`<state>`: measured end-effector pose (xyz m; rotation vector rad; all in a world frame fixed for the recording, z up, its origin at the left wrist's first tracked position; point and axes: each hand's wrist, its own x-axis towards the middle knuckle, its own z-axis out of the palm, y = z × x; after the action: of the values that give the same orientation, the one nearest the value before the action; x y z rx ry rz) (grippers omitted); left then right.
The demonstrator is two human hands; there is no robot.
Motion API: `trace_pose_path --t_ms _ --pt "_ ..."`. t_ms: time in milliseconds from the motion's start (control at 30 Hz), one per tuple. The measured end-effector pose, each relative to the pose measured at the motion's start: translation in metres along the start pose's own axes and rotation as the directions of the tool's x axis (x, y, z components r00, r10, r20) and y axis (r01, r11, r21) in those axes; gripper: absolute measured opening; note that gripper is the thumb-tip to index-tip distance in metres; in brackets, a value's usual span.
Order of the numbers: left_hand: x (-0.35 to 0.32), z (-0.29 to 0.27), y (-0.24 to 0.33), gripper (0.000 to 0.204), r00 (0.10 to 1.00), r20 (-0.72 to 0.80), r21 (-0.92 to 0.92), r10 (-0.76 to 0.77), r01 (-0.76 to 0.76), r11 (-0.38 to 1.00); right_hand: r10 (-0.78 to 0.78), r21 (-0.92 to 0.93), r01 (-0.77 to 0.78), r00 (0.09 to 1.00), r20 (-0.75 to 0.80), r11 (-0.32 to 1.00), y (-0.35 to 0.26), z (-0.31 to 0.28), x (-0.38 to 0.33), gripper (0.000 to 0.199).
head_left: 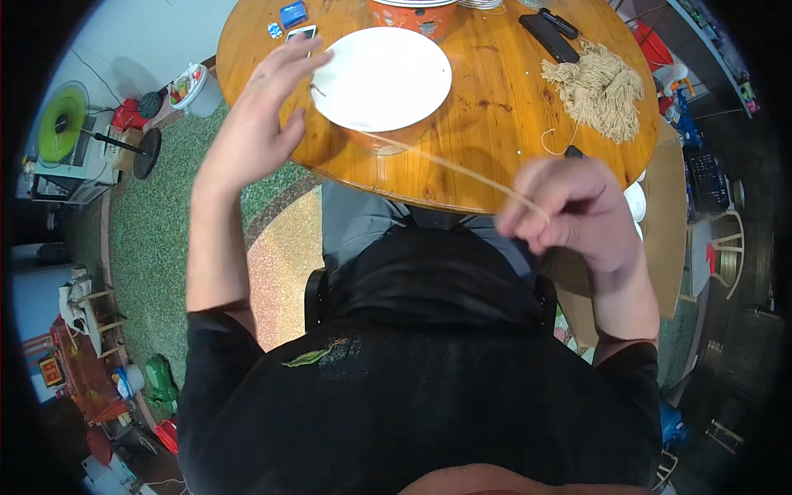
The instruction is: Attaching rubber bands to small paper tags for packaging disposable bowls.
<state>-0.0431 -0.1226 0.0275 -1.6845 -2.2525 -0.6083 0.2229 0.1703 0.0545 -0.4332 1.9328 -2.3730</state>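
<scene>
A white round disc (388, 78) lies face up at the near side of the wooden table, with part of an object showing beneath its front edge. From that front edge a thin tan string (450, 167) runs taut down to the right. My right hand (573, 210), slightly blurred, pinches the string's end past the table's edge. My left hand (268, 107) is beside the disc's left rim, its fingers stretched out and apart. Whether its fingertips touch the rim I cannot tell. A short bit of string shows at the disc's left edge.
A heap of tan strings (606, 91) lies on the table's right side, near a black case (549, 37). An orange patterned bucket (417, 18) stands at the back. A phone (302, 34) and a blue packet (293, 14) lie behind my left hand. The rounded table edge (429, 202) faces me.
</scene>
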Motion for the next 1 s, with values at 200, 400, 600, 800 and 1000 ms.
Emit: trace_pose_path --t_ms 200,400,600,800,1000 --pt "-0.038 0.064 0.106 0.040 0.824 -0.553 -0.004 0.125 -0.152 0.988 -0.151 -0.205 0.117 0.976 -0.157 0.972 -0.024 0.001 0.064 0.031" --pt "0.018 0.094 0.107 0.051 0.868 -0.493 0.065 -0.064 0.110 0.992 -0.201 0.473 0.178 0.980 -0.002 0.863 -0.037 -0.024 0.132 0.024" --pt "-0.006 0.057 0.065 0.024 0.978 -0.201 0.108 -0.065 0.088 0.990 -0.211 0.102 0.332 0.778 -0.592 0.938 -0.003 -0.020 0.114 0.019" --pt "0.013 0.037 0.105 0.061 0.992 -0.122 0.138 -0.017 0.034 0.990 -0.219 0.310 0.375 0.872 -0.438 0.874 0.114 -0.058 0.092 0.020" --pt "0.023 0.058 0.124 0.049 0.910 -0.415 -0.032 -0.009 -0.004 0.999 -0.068 0.404 0.357 0.814 -0.577 0.842 0.120 -0.008 0.076 0.023"
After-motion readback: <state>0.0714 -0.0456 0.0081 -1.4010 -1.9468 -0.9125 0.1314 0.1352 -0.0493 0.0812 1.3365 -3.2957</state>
